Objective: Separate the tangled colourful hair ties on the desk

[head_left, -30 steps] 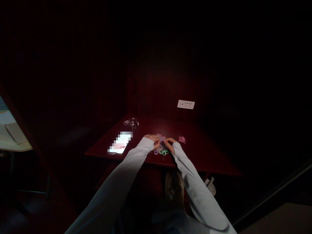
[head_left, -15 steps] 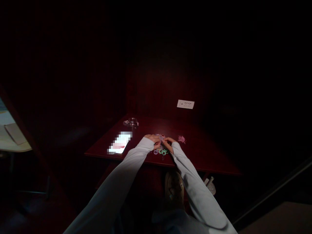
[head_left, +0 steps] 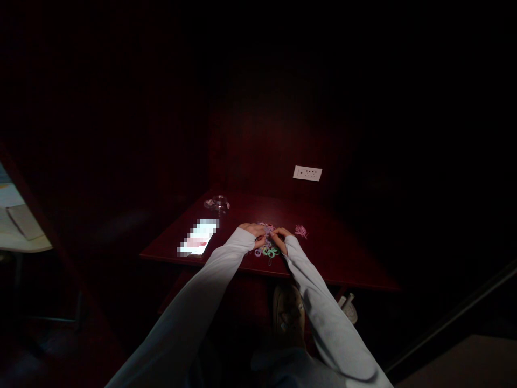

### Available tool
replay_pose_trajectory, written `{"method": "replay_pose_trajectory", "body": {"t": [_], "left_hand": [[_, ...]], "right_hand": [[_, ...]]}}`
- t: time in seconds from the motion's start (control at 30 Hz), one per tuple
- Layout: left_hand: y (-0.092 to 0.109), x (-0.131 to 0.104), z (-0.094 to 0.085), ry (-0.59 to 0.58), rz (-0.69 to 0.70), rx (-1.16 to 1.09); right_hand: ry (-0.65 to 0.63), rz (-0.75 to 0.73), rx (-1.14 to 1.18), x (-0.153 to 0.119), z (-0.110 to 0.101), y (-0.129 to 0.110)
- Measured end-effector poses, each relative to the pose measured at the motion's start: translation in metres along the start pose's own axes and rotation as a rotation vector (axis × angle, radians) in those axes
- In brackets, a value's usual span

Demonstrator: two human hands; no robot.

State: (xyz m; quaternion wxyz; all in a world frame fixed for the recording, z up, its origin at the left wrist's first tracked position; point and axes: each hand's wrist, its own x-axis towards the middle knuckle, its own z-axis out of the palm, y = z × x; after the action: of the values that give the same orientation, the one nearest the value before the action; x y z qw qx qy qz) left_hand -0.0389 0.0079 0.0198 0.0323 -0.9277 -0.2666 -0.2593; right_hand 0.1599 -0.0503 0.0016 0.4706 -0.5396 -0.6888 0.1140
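Observation:
Over a small heap of coloured hair ties (head_left: 271, 251), my two hands meet at the tabletop. My left hand (head_left: 254, 231) is closed, its fingers pressed around something pale purple that looks like a hair tie (head_left: 268, 230). From the right, my right hand (head_left: 281, 235) pinches at the same purple item with bent fingertips. Purple, green and pale rings show below the hands, and a few reddish ones behind them. To the right of my right hand lies a separate pile of pink hair ties (head_left: 301, 231). My fingers hide part of the heap.
A lit phone (head_left: 200, 237) lies on the dark red table (head_left: 339, 258) at left. Behind it stands a clear round container (head_left: 220, 201) with small pale items beside it. A white socket plate (head_left: 307, 173) is on the back wall. My shoe (head_left: 288, 310) shows below the table edge.
My right fingers have shifted slightly at the purple item. Both arms, the heap and the pink pile look much the same.

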Motion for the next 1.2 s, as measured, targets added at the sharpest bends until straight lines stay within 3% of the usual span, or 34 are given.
{"method": "replay_pose_trajectory", "body": {"t": [0.37, 1.2], "left_hand": [[-0.001, 0.001, 0.003, -0.006, -0.017, 0.0], [-0.001, 0.001, 0.006, 0.011, -0.036, 0.006]], "right_hand": [[-0.018, 0.003, 0.01, 0.001, 0.001, 0.005], [0.031, 0.019, 0.017, -0.002, -0.006, -0.014]]}}
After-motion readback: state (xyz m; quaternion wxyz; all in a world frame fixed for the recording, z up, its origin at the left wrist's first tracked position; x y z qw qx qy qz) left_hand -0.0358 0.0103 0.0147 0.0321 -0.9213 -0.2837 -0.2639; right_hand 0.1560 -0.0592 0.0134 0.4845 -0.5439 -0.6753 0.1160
